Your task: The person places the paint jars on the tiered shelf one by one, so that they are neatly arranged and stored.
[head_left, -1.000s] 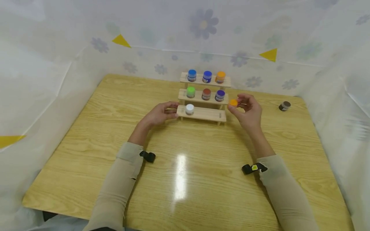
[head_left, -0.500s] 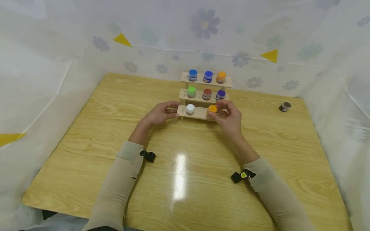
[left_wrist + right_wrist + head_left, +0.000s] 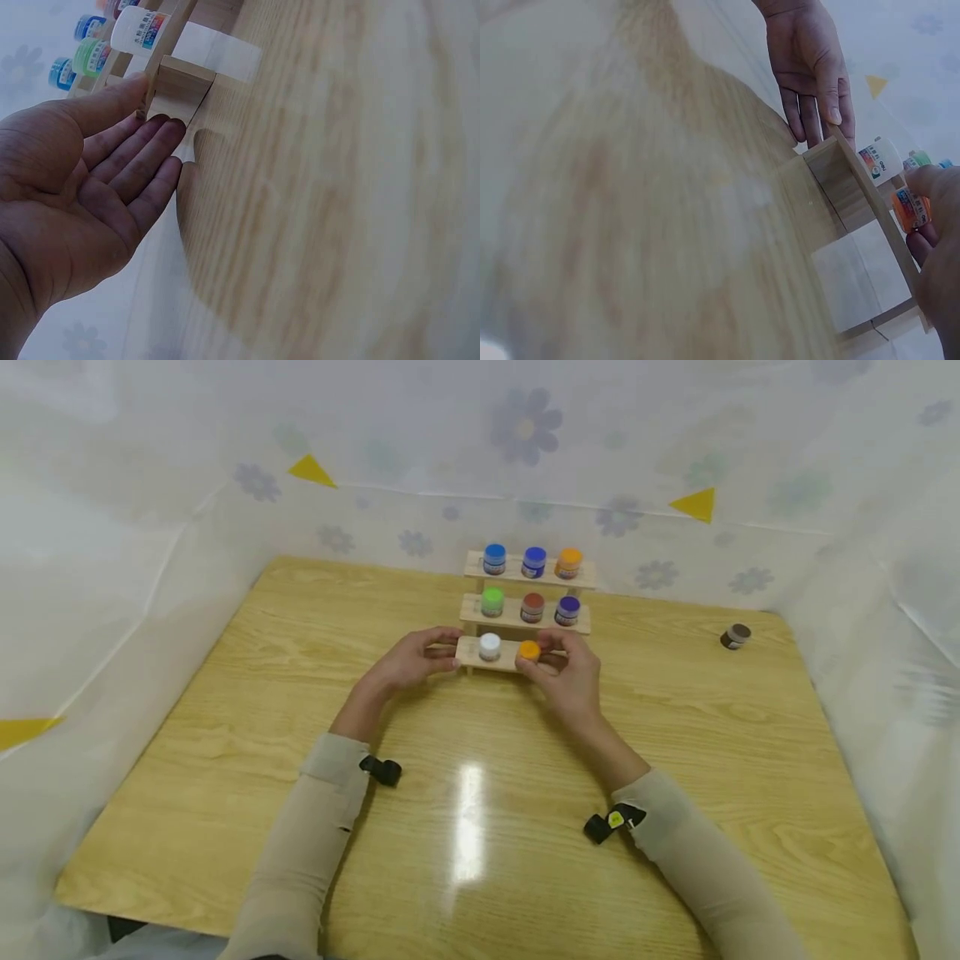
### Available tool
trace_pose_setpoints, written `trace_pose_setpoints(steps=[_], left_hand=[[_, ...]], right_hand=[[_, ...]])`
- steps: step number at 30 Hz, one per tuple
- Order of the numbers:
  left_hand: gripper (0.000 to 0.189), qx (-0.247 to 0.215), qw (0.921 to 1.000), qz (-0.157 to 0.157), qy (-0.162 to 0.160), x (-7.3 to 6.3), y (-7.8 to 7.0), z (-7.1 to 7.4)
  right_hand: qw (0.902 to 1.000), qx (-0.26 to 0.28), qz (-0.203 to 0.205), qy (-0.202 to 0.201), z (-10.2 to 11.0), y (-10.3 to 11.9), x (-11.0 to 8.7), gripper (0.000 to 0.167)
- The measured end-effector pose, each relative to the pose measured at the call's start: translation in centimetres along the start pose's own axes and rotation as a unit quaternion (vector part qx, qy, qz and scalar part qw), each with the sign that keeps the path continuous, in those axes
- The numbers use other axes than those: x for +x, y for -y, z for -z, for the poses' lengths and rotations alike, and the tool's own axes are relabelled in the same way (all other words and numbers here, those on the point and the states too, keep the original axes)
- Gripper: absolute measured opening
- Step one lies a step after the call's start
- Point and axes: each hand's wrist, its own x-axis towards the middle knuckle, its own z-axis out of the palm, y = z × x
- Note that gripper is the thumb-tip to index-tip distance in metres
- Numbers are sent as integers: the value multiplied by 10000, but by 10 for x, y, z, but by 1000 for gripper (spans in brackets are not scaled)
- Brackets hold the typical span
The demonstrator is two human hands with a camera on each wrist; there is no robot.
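Note:
My right hand (image 3: 573,681) pinches a small paint jar (image 3: 528,651) with an orange lid between thumb and fingers, at the lowest tier of a wooden stepped rack (image 3: 468,653). In the right wrist view, the orange jar (image 3: 911,210) is upright relative to the plank, its label showing. A white paint jar (image 3: 490,647) stands just left of it on the same tier. My left hand (image 3: 412,658) is at that tier's left end, its thumb tip touching the plank's end and its fingers loosely extended beside the leg, as the left hand (image 3: 82,172) shows in the left wrist view.
The middle tier carries green (image 3: 492,602), brown-red (image 3: 532,607) and dark purple (image 3: 567,611) jars. Light blue (image 3: 494,559), blue (image 3: 534,562) and orange-lidded (image 3: 569,563) jars stand on the top tier. A dark-lidded jar (image 3: 736,637) lies tilted at the table's right. A flowered sheet hangs behind.
My right hand has carried the orange paint jar leftward from beside the rack onto the lowest tier, near the white jar. The left hand stays at the rack's left end.

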Motion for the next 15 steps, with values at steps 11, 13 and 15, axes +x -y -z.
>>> trace_pose_setpoints(steps=[11,13,15], left_hand=[[58,13,10000,-26,-59,-8,3,9],[58,2,10000,-45,-60,-9,3,9],[58,-10,10000,-75,-39,-9,3,9]], right_hand=[[9997,-78,-196,93,-12,-24,5,45],[9992,-60,-341,182,-11,-30,6,50],[9983,-57,-504,302,-8,-32,6,56]])
